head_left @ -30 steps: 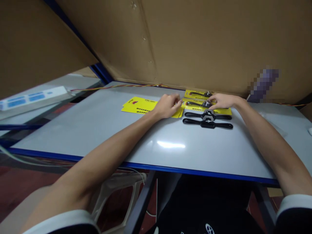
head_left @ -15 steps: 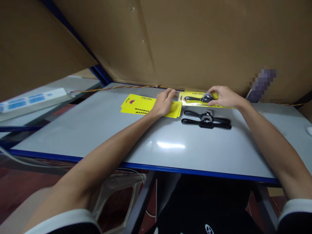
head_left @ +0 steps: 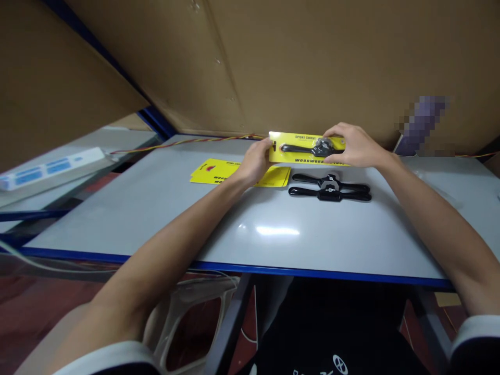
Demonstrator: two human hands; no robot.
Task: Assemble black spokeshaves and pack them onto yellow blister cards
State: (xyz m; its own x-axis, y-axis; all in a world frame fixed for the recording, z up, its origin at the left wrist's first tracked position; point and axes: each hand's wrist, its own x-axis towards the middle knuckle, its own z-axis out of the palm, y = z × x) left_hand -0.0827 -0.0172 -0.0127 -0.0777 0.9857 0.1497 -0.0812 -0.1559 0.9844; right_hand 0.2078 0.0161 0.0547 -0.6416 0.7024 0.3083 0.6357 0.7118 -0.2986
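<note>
A yellow spokeshave card (head_left: 287, 157) is held tilted up off the table, its print facing me. A black-handled spokeshave (head_left: 299, 150) lies along its front. My left hand (head_left: 255, 161) pinches the card's left end. On the right, my right hand (head_left: 357, 147) grips the card and the spokeshave together, its fingers covering the tool's right handle. Whether a clear cover wraps the tool, I cannot tell. Flat yellow cards (head_left: 222, 169) lie overlapped below and left of my left hand. Nearer me, two loose black spokeshaves (head_left: 330, 196) lie side by side.
The grey tabletop (head_left: 219, 224) has a blue front edge. A brown board (head_left: 297, 62) rises behind it, with a twisted cable (head_left: 195, 139) along its foot. A white power strip (head_left: 54, 165) lies at far left. Below stands a pale plastic chair (head_left: 187, 291).
The card with its spokeshave has been raised off the table and tilted toward me, shifting left. My left hand has gone from the flat cards to this card's left end.
</note>
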